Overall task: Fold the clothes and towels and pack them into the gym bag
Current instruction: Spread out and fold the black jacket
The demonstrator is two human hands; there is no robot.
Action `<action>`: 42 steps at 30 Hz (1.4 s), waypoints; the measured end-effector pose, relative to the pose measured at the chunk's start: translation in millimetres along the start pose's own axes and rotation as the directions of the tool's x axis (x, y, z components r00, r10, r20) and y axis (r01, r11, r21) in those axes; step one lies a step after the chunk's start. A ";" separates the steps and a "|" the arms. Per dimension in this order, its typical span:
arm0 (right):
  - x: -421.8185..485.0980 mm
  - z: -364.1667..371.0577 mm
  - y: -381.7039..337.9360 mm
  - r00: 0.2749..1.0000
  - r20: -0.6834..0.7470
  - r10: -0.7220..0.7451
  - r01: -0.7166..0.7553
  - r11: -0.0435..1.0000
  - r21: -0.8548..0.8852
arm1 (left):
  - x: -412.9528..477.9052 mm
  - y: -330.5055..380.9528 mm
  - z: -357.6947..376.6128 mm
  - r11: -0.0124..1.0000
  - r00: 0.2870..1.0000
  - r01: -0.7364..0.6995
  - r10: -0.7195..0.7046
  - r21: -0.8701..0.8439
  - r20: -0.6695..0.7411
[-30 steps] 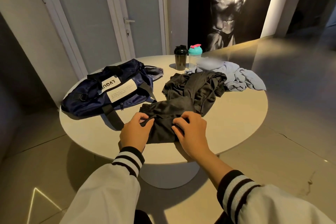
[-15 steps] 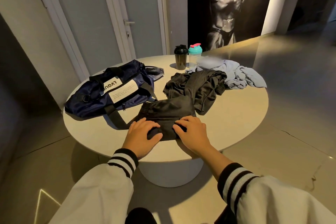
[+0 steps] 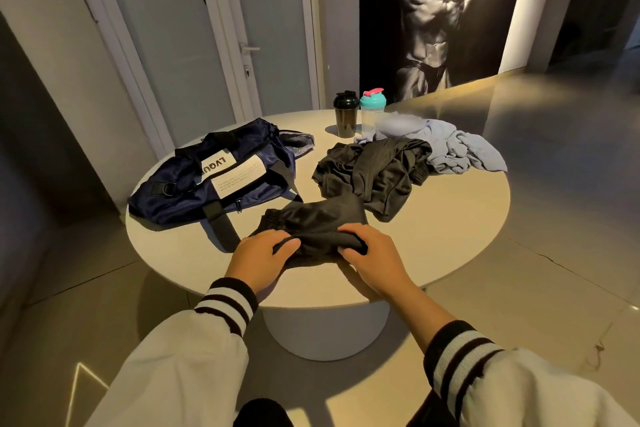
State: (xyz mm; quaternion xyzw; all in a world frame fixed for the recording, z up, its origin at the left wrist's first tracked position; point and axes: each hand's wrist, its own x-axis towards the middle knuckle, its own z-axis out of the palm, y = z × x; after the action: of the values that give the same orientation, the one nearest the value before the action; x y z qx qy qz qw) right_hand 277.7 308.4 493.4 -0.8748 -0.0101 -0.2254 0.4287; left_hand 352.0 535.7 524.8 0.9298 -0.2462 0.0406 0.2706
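Two ends of a folded black garment (image 3: 311, 222) are gripped near the front edge of the round table (image 3: 450, 236): the left end by the curled fingers of the left hand (image 3: 263, 256), the right end by the right hand (image 3: 374, 255). The navy gym bag (image 3: 214, 180) is laid just left of it, unfolded clothes (image 3: 374, 170) behind

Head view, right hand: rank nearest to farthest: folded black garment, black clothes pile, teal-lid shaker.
1. folded black garment: gripped by the right hand, near table edge.
2. black clothes pile: mid-table, just behind.
3. teal-lid shaker: far edge.
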 end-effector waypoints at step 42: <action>31.4 3.0 17.1 0.923 -0.208 0.324 -0.326 0.945 0.025 | 35.1 15.3 23.0 0.813 0.910 0.181 -0.352 -0.554 -0.220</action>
State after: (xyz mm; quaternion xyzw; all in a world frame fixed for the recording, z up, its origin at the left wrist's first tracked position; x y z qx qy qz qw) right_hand 310.6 294.4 491.7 -0.8379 0.1814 -0.2421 0.4542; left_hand 374.0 497.2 520.0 0.8282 -0.0674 0.0803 0.5506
